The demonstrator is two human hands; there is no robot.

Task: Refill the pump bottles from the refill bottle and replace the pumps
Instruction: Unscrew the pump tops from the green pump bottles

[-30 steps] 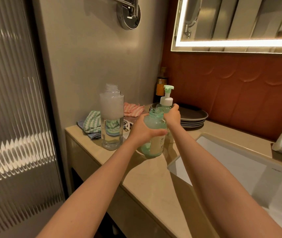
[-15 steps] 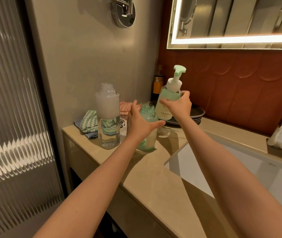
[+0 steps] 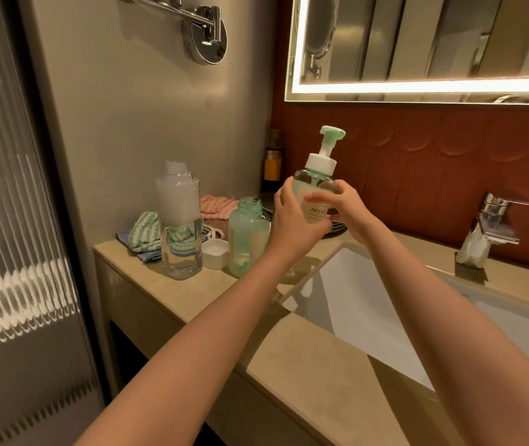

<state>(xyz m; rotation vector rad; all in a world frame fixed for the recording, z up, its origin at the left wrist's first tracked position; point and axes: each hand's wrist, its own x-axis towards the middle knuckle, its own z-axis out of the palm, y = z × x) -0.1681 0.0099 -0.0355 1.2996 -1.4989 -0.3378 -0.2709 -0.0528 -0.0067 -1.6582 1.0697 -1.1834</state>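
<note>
You hold the green pump bottle (image 3: 314, 181) raised between your left hand (image 3: 292, 220) and right hand (image 3: 350, 210), both wrapped round its body, so it seems you must next unscrew its pump (image 3: 325, 152), keeping the bottle upright.

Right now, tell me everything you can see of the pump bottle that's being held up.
The pump bottle is clear, green-tinted plastic with a pale printed label, a white collar and a mint-green pump head fitted. It is upright, held above the counter, gripped between the left hand and the right hand. Fill level unclear.
</note>
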